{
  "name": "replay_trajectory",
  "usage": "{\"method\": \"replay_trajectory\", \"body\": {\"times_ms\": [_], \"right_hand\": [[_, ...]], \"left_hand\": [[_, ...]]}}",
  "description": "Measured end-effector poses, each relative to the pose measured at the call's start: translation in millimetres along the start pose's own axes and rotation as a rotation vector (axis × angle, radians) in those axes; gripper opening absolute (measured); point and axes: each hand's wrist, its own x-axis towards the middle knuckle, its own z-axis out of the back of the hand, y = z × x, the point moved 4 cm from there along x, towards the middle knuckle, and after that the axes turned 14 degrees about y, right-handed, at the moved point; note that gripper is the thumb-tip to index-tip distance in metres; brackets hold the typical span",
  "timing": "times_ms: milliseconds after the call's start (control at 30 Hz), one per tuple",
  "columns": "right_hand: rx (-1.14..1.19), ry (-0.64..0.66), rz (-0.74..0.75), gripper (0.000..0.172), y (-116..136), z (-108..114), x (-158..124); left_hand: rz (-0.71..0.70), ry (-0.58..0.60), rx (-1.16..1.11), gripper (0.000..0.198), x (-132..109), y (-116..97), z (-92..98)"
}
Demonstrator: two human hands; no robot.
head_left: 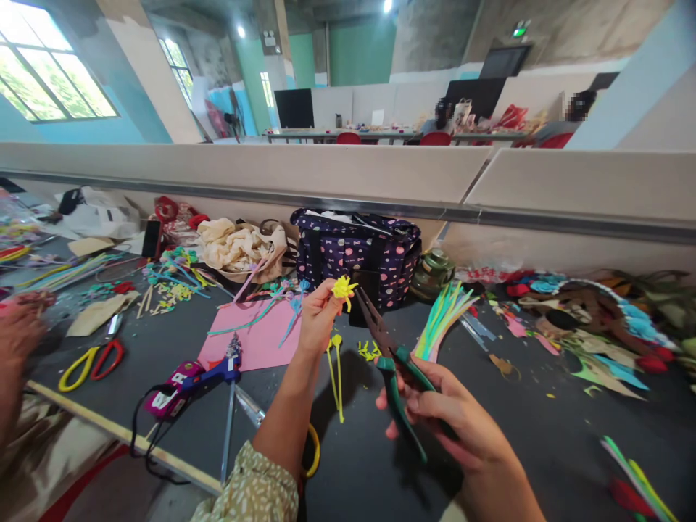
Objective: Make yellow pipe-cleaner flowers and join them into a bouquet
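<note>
My left hand (318, 317) is raised over the dark table (533, 428) and pinches a yellow pipe-cleaner flower (344, 288), whose thin yellow stems (336, 373) hang down below the fingers. My right hand (454, 417) is closed round the green handles of a pair of pliers (394, 362). The pliers' dark jaws point up and left, just right of the flower and a little apart from it. Small yellow clippings (370, 351) lie on the table between my hands.
A pink sheet (255, 341), a blue glue gun (209, 373), a polka-dot bag (359, 250), a bundle of coloured sticks (443, 315) and red-and-yellow scissors (92, 362) lie about. Another person's hand (19, 326) shows at far left. Craft scraps (592, 319) crowd the right.
</note>
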Motion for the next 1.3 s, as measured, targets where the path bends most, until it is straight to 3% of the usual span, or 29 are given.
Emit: {"method": "replay_trajectory", "body": {"times_ms": [433,700,1300], "right_hand": [[0.007,0.019,0.005,0.021,-1.9,-0.3,0.5],[0.046,0.017,-0.019,0.031,2.0,-6.3,1.7],[0.015,0.024,-0.04,0.021,1.7,-3.9,1.4]], "left_hand": [[-0.012,0.044,0.028,0.017,-1.0,-0.7,-1.0],[-0.049,0.073,0.022,0.013,-0.8,-1.0,-2.7],[-0.044,0.022,0.025,0.019,-1.0,2.1,-0.7]]}}
